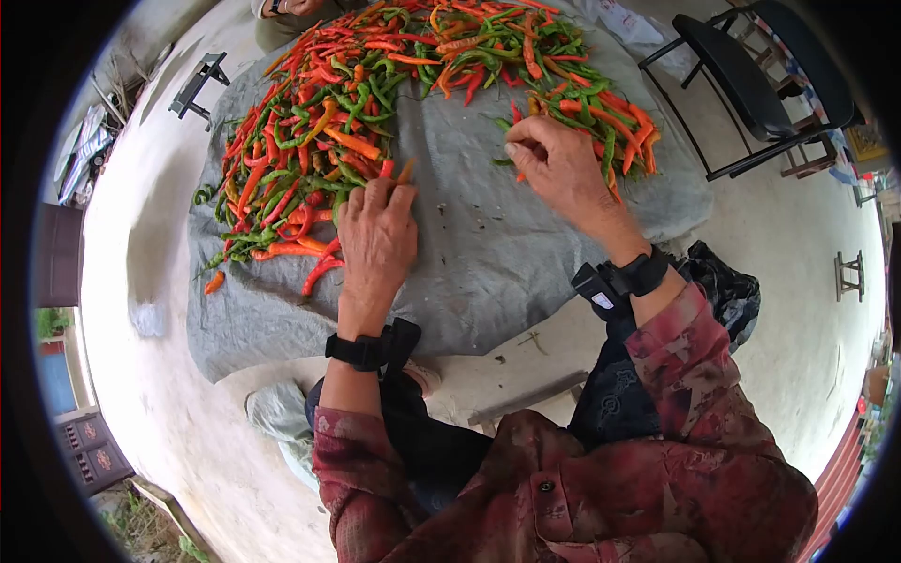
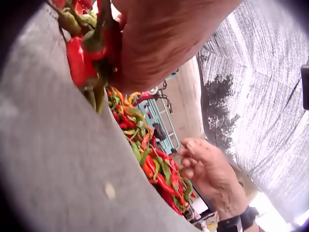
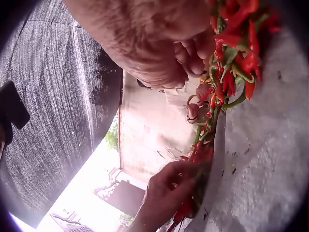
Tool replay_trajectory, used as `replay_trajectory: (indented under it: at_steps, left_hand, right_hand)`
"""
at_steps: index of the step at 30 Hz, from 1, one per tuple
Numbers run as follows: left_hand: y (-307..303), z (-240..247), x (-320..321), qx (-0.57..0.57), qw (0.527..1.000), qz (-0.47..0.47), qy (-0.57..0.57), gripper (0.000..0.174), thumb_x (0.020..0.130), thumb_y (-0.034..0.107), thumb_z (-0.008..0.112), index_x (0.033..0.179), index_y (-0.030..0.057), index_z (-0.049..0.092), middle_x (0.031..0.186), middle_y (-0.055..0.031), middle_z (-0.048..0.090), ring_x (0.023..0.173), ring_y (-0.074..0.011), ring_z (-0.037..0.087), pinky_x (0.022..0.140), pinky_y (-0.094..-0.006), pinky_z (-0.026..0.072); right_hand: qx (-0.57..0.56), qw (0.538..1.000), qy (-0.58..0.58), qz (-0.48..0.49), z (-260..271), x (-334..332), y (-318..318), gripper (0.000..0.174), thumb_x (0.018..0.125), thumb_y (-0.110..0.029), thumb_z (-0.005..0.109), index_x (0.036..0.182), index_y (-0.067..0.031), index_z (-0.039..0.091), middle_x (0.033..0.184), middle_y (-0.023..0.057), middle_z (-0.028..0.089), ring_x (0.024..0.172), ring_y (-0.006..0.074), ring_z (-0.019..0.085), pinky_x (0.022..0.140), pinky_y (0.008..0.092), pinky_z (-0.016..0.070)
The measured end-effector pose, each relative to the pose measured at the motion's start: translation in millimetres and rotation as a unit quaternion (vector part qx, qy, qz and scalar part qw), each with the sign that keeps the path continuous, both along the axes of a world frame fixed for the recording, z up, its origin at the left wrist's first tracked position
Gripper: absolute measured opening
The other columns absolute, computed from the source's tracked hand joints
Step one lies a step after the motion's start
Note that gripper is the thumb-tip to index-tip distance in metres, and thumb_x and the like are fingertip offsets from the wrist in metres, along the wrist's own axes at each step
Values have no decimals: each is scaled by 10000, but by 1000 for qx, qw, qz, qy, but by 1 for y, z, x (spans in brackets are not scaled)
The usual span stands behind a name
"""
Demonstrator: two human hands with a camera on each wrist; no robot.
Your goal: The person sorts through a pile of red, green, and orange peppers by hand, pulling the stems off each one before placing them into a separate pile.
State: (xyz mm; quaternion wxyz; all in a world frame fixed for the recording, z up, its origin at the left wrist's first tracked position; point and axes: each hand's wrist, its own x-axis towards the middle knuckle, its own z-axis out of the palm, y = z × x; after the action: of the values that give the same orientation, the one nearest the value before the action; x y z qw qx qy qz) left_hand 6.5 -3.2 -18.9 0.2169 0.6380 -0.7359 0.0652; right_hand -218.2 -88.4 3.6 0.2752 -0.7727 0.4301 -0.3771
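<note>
Red, orange and green chili peppers (image 1: pixel 282 159) form a large heap on a grey cloth (image 1: pixel 469 272). My left hand (image 1: pixel 377 230) is at the heap's right edge, its fingers curled round a few peppers; the left wrist view shows red and green ones (image 2: pixel 81 63) by the palm. A smaller group of peppers (image 1: pixel 615 122) lies to the right. Just in front of it, my right hand (image 1: pixel 563 174) is raised with curled fingers, thumb close to the forefinger, and no pepper shows between them. The right wrist view shows this hand (image 3: pixel 149 38) large and close.
Another person's hand (image 1: pixel 302 6) shows beyond the heap. A black folding chair (image 1: pixel 732 80) stands at the right, small stools (image 1: pixel 199 86) left and right of the cloth. A black plastic bag (image 1: pixel 727 291) lies beside my right forearm. Small dark bits dot the cloth.
</note>
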Motion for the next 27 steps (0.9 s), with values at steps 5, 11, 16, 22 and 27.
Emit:
replay_trajectory:
  at_steps: [5, 11, 16, 22, 27]
  left_hand:
    - [20, -6, -28, 11, 993, -119, -9, 243, 707, -6, 578, 936, 63, 619, 948, -66, 566, 863, -254, 545, 759, -350, 451]
    - [35, 10, -19, 17, 987, -105, 121, 229, 767, -34, 585, 988, 23, 601, 993, -119, 582, 896, -310, 590, 757, -391, 492]
    - [45, 8, -5, 32, 984, -51, 167, 263, 821, -15, 582, 1079, 37, 576, 1032, -142, 587, 879, -353, 610, 721, -405, 509]
    - [44, 10, 8, 45, 924, 28, 378, 308, 889, -28, 531, 1194, 15, 521, 1001, -122, 629, 857, -151, 650, 739, -278, 522]
    - [30, 7, 27, -16, 802, -26, 596, 266, 926, -5, 493, 1192, -13, 504, 979, -71, 598, 837, -136, 629, 739, -243, 501]
  right_hand:
    - [-60, 997, 20, 52, -5, 21, 11, 77, 835, -98, 605, 862, -27, 590, 806, 120, 595, 736, 295, 600, 655, 393, 477]
    - [8, 996, 7, 89, -9, 39, 17, 76, 835, -96, 605, 853, -22, 607, 769, 136, 613, 717, 291, 618, 648, 380, 481]
    - [65, 991, 36, 115, -12, 48, 22, 126, 837, -133, 610, 846, -7, 609, 767, 156, 640, 729, 297, 634, 657, 382, 489]
    - [62, 978, 103, 172, -38, 61, 29, 167, 853, -150, 606, 923, 1, 593, 783, 148, 644, 727, 267, 639, 643, 366, 488]
    - [101, 979, 11, 177, -23, 69, 29, 192, 872, -136, 613, 996, 4, 571, 777, 91, 621, 695, 157, 608, 629, 296, 476]
